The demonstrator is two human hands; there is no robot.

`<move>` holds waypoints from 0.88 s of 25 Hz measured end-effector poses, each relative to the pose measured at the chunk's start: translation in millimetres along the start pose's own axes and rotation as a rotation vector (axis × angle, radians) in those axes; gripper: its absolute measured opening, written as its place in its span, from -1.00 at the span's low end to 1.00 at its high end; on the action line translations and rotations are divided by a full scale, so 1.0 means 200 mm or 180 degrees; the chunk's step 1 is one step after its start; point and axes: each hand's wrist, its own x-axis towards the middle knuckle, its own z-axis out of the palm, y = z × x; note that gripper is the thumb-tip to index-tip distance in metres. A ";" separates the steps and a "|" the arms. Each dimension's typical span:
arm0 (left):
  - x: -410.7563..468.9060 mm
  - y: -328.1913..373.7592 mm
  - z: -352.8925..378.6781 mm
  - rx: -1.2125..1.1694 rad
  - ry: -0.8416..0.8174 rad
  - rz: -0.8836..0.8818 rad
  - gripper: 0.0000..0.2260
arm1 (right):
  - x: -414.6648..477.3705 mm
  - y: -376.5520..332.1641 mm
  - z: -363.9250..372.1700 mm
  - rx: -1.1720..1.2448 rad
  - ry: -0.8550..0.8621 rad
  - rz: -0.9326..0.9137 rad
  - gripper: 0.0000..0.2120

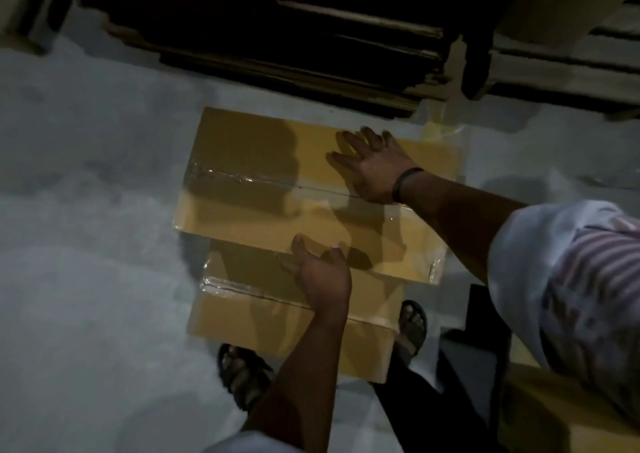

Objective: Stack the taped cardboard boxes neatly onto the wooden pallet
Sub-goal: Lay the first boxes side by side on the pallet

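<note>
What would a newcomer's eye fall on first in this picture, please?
The upper box, taped, lies offset over the lower box at the centre of the grey floor. The right hand rests flat on its top, and the left hand touches its near edge.

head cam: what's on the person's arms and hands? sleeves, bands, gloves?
No gloves on either hand. The right hand has a thin dark band at the wrist, and a pale sleeve with faint stripes further up the arm. The left hand has a bare forearm, with a pale sleeve edge at the frame bottom.
</note>
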 end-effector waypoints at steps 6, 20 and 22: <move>-0.01 0.08 0.06 -0.0591 0.0252 -0.0325 -0.34 | 0.10 0.04 -0.04 0.0120 -0.0319 0.0044 -0.11; -0.43 0.03 -0.03 0.0512 -0.0905 0.0772 -0.19 | -1.03 0.14 0.19 0.1113 0.0110 0.1527 -0.04; -0.48 0.07 -0.01 0.0853 -0.1070 0.1128 -0.18 | -1.26 0.11 0.26 0.1297 0.0372 0.1982 -0.05</move>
